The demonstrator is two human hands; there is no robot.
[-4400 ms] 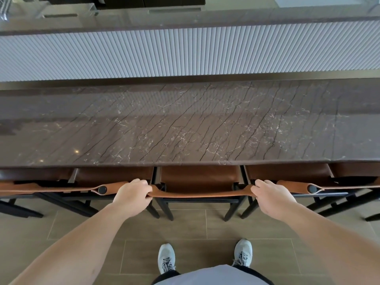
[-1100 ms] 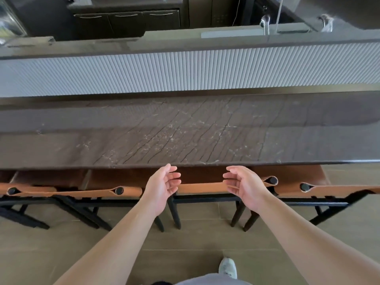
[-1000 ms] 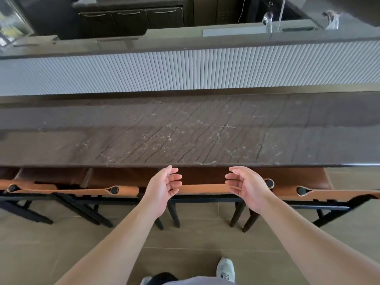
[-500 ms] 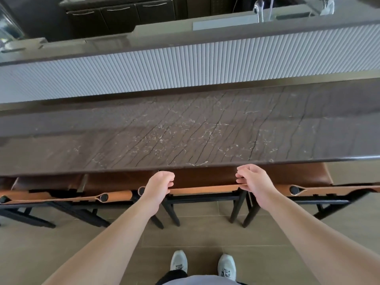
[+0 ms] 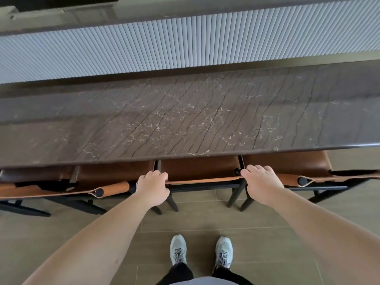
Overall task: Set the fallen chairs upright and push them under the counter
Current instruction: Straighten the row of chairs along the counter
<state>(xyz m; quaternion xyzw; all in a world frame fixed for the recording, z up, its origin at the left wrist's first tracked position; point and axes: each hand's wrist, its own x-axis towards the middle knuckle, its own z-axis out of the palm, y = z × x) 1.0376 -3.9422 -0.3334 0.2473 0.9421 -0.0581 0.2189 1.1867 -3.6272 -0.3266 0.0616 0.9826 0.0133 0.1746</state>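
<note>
1. Middle chair (image 5: 198,169): upright, brown leather seat tucked partly under the near edge of the counter (image 5: 185,120), tan back strap and black legs on the floor side.
2. Left hand (image 5: 153,187): fingers curled over the left end of the middle chair's back strap, gripping it.
3. Right hand (image 5: 261,184): fingers curled over the right end of the same strap, gripping it.
4. Left chair (image 5: 111,175) and right chair (image 5: 287,167): upright, just beside the middle chair, seats likewise under the counter's near edge.
5. Counter: dark veined stone top, bare; a ribbed pale panel (image 5: 185,44) rises along its far edge.
6. Floor (image 5: 195,221): tan tiles; the person's grey shoes (image 5: 178,248) stand near the chair legs, with open tile to either side.
</note>
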